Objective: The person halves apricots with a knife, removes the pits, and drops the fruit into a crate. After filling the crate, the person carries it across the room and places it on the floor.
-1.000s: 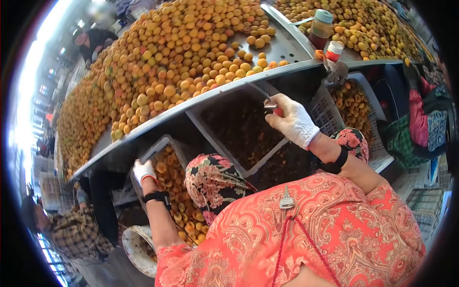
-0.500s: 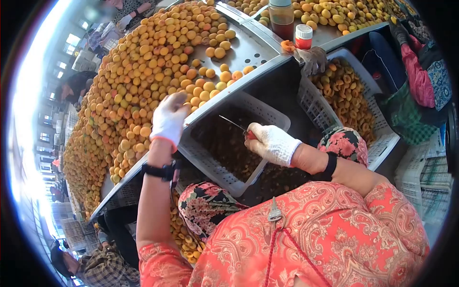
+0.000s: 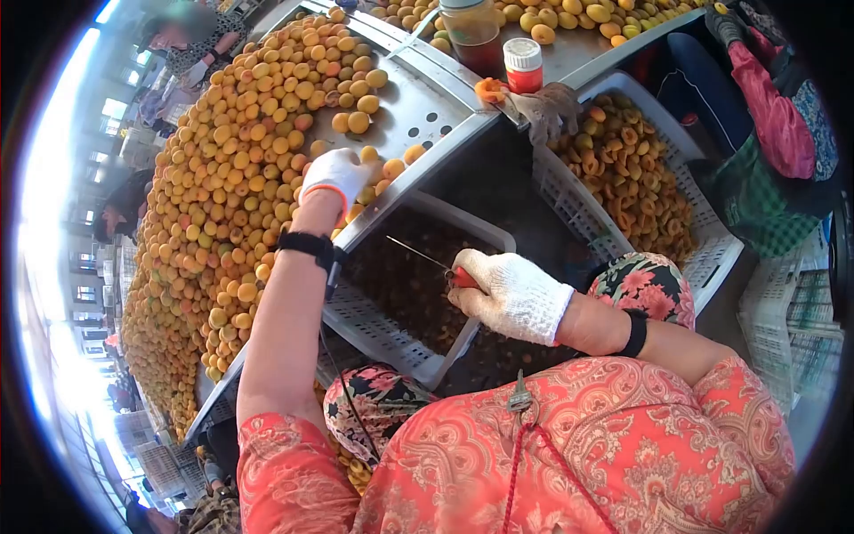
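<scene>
My left hand (image 3: 336, 175), in a white glove, is over the near edge of a large heap of whole apricots (image 3: 231, 169) on a metal table. Its fingertips are beside a few loose apricots; their grip is hidden. My right hand (image 3: 516, 294), also gloved, is closed round the red handle of a small knife (image 3: 416, 252), whose thin blade points up and left. Beneath the knife stands a light plastic crate (image 3: 382, 343) with dark, small pieces in it, too shadowed to name.
Another crate (image 3: 578, 209) at the right holds split apricots. On the table corner are a red jar with white lid (image 3: 523, 67), a bottle of dark liquid (image 3: 473, 40), an opened apricot (image 3: 489, 90) and a grey glove (image 3: 550, 111). Other people sit around the tables.
My left hand has moved up and further over the table, to the loose apricots. My right hand keeps hold of the knife, and the view has shifted slightly.
</scene>
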The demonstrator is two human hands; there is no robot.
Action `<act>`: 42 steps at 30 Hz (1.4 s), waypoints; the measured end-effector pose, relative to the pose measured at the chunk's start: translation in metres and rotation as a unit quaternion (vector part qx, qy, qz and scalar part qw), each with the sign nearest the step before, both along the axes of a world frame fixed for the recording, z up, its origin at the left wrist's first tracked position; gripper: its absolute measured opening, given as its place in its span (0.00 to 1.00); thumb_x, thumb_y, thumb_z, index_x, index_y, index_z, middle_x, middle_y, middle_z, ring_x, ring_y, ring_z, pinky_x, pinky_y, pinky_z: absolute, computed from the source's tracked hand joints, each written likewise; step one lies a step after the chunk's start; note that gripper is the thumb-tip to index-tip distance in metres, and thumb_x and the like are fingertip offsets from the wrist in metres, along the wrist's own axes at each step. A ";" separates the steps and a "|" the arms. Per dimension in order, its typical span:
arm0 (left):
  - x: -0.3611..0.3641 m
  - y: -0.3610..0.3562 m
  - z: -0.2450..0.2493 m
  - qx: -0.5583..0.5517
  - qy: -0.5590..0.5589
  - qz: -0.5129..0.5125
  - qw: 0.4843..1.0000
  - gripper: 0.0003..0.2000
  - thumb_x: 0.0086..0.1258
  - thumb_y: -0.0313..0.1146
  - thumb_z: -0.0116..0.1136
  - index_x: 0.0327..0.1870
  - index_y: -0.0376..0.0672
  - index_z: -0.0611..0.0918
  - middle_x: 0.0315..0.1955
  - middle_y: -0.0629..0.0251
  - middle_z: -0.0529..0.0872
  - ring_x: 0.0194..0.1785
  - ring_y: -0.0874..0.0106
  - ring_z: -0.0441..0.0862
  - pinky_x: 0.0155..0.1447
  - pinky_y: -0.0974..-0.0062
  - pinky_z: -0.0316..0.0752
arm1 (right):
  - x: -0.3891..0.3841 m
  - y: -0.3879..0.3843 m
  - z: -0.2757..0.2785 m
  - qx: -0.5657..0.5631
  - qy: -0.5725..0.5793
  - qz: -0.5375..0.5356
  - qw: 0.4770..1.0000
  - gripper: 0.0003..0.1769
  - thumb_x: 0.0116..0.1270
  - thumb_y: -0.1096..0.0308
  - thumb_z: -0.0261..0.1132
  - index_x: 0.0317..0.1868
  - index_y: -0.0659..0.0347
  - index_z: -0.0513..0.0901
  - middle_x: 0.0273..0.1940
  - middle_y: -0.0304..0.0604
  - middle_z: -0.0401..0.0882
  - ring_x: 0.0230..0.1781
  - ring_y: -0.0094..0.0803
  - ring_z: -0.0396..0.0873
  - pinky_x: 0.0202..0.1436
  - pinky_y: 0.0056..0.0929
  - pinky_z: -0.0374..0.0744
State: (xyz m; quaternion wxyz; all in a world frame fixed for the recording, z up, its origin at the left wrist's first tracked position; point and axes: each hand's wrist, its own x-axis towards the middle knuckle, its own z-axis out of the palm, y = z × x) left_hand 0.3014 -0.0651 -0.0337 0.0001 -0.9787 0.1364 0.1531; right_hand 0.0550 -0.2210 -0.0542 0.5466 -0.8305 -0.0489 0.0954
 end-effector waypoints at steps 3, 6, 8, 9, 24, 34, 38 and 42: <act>0.019 -0.003 -0.031 -0.038 0.055 0.044 0.997 0.23 0.61 0.48 0.59 0.52 0.43 0.85 0.48 0.52 0.87 0.53 0.57 0.84 0.57 0.65 0.77 | 0.001 -0.001 -0.005 -0.002 -0.008 -0.011 1.000 0.14 0.69 0.61 0.62 0.45 0.65 0.76 0.33 0.59 0.82 0.38 0.55 0.82 0.42 0.44 0.77; 0.025 0.003 -0.033 -0.028 0.065 0.021 0.997 0.19 0.64 0.44 0.58 0.51 0.43 0.84 0.45 0.53 0.87 0.51 0.59 0.84 0.56 0.65 0.77 | 0.001 -0.002 -0.003 0.026 -0.033 -0.037 0.998 0.14 0.68 0.62 0.63 0.45 0.64 0.76 0.31 0.55 0.81 0.36 0.50 0.83 0.39 0.40 0.78; 0.011 0.012 -0.023 -0.137 0.019 0.007 0.990 0.17 0.67 0.40 0.56 0.52 0.41 0.83 0.41 0.56 0.87 0.44 0.62 0.84 0.51 0.69 0.77 | 0.000 0.000 -0.002 0.095 -0.069 -0.068 0.991 0.11 0.71 0.64 0.62 0.46 0.64 0.76 0.31 0.45 0.80 0.32 0.35 0.81 0.36 0.32 0.77; 0.002 0.017 -0.018 -0.245 -0.026 -0.007 0.969 0.15 0.71 0.35 0.53 0.53 0.38 0.81 0.36 0.59 0.87 0.37 0.66 0.84 0.45 0.72 0.77 | 0.000 -0.001 0.000 0.094 -0.071 -0.067 0.991 0.11 0.71 0.64 0.62 0.46 0.64 0.76 0.31 0.45 0.80 0.32 0.35 0.81 0.36 0.32 0.77; -0.228 0.055 0.056 -0.798 0.154 0.088 0.576 0.25 0.64 0.27 0.60 0.64 0.33 0.72 0.43 0.64 0.79 0.35 0.76 0.74 0.38 0.79 0.69 | -0.033 0.042 0.047 0.119 -0.145 -0.032 0.982 0.10 0.74 0.65 0.60 0.41 0.64 0.73 0.26 0.57 0.77 0.28 0.53 0.79 0.33 0.39 0.74; -0.250 0.060 0.065 -0.794 0.086 0.155 0.582 0.19 0.61 0.21 0.63 0.54 0.34 0.76 0.33 0.64 0.81 0.25 0.79 0.73 0.27 0.84 0.66 | -0.046 0.057 0.053 0.052 -0.161 -0.007 0.986 0.09 0.72 0.67 0.59 0.42 0.65 0.71 0.30 0.60 0.80 0.35 0.59 0.81 0.34 0.46 0.76; -0.258 0.056 0.071 -0.772 0.073 0.163 0.610 0.15 0.66 0.22 0.57 0.54 0.34 0.76 0.35 0.68 0.80 0.25 0.83 0.67 0.27 0.87 0.60 | -0.049 0.063 0.056 0.006 -0.167 -0.020 0.986 0.09 0.72 0.67 0.59 0.42 0.65 0.71 0.29 0.59 0.80 0.35 0.59 0.81 0.34 0.48 0.77; -0.260 0.052 0.066 -0.793 0.043 0.148 0.589 0.14 0.68 0.24 0.58 0.53 0.34 0.76 0.33 0.70 0.80 0.24 0.86 0.66 0.27 0.88 0.59 | -0.051 0.071 0.046 0.001 -0.192 -0.034 0.981 0.10 0.72 0.66 0.59 0.42 0.65 0.71 0.27 0.59 0.80 0.33 0.59 0.81 0.34 0.49 0.78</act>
